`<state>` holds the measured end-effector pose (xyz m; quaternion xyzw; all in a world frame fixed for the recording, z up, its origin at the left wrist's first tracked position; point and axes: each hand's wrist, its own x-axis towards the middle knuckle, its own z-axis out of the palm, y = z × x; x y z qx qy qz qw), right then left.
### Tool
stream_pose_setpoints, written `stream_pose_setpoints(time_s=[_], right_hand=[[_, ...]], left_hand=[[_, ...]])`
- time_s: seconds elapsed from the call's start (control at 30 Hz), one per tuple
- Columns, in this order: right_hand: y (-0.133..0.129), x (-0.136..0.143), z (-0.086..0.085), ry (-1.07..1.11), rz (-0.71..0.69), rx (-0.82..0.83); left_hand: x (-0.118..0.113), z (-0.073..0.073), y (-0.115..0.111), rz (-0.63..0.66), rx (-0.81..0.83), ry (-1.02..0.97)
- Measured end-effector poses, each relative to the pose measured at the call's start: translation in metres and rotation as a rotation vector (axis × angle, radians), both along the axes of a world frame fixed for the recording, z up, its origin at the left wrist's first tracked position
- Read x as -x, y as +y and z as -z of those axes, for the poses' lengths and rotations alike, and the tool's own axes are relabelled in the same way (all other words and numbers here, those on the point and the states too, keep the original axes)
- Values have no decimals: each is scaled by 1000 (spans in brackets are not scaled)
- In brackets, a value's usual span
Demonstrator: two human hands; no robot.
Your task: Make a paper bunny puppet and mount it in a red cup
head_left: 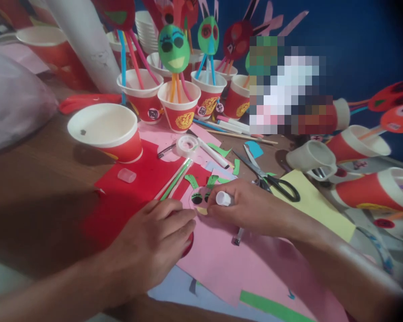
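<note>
In the middle lies a small pink paper face [200, 192] with black eyes, a yellow mouth and green paper horns. My left hand [161, 239] has its fingers bent together and holds the face's lower left edge; its thumb is hidden. Part of a dark red round piece [188, 246] shows under those fingers. A white glue stick [224, 198] points its end at the camera, with my right hand [245, 203] closed around it at the face's right side. Its other end is hidden. A translucent cap [126, 175] lies on the red paper [110, 201].
Black-handled scissors [265, 174], a tape roll [187, 145], a marker [213, 153] and sticks [174, 181] lie beyond my hands. Paper cups [179, 114] bearing paper faces line the back. One wide cup [105, 134] stands left. Yellow paper [317, 201] and a mug [310, 156] are right.
</note>
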<state>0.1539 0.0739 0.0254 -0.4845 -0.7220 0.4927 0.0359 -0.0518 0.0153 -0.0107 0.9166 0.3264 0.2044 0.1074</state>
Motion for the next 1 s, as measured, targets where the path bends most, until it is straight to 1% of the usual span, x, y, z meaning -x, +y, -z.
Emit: stream_pose_setpoints(time_s=[0.2,0.4,0.57,0.73,0.9,1.0], right_hand=[[0,3,0,-72,-35,-63],[-5,1,6,-170,-97,-272],[-9,6,6,-233,-92,-353],[-14,15,1,-338,-101,-384],[-16,16,-1,-343,-120,-402],[-15,17,-1,-394,-125,-389]], left_hand=[[1,2,1,2,-28,-6],[3,4,0,0,-11,22],[3,5,0,0,-33,51],[3,4,0,-7,-39,49],[2,1,1,-14,-41,39],[1,0,2,-18,-38,43]])
